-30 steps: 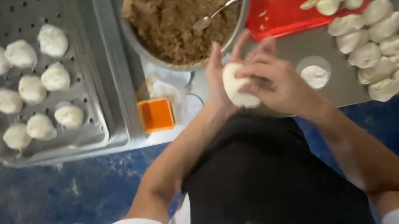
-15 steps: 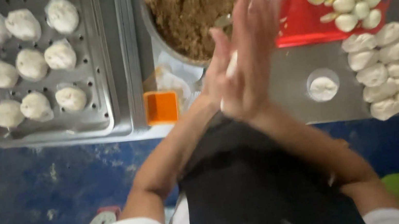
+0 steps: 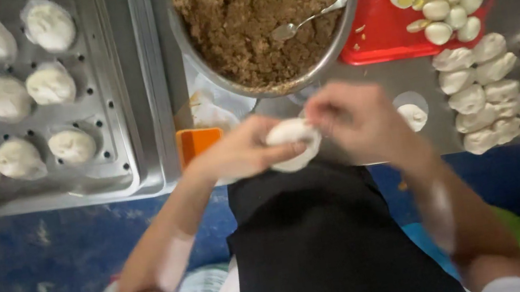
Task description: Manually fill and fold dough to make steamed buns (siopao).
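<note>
soft white round dough piece (image 3: 293,142) sits cupped in the left hand (image 3: 241,155), held over the near edge of the steel surface (image 3: 421,137), just below the big steel bowl of brown minced filling (image 3: 263,20). left grip half closed under it; right hand (image 3: 354,119) has fingertips pinched on the dough's top edge. half a second ago both palms were pressed flat together around it; now they've parted and the fingers work the rim, so looks like flattening is over and shaping is on.

around the bowl: metal spoon (image 3: 307,22) lies in the filling. left of it, perforated steel tray (image 3: 114,119) with finished white buns. right of it, red tray (image 3: 385,26) of peeled eggs, then rows of raw dough lumps (image 3: 510,90). small orange box (image 3: 197,142) below the bowl, beside the left hand. nothing blocks the hands.
</note>
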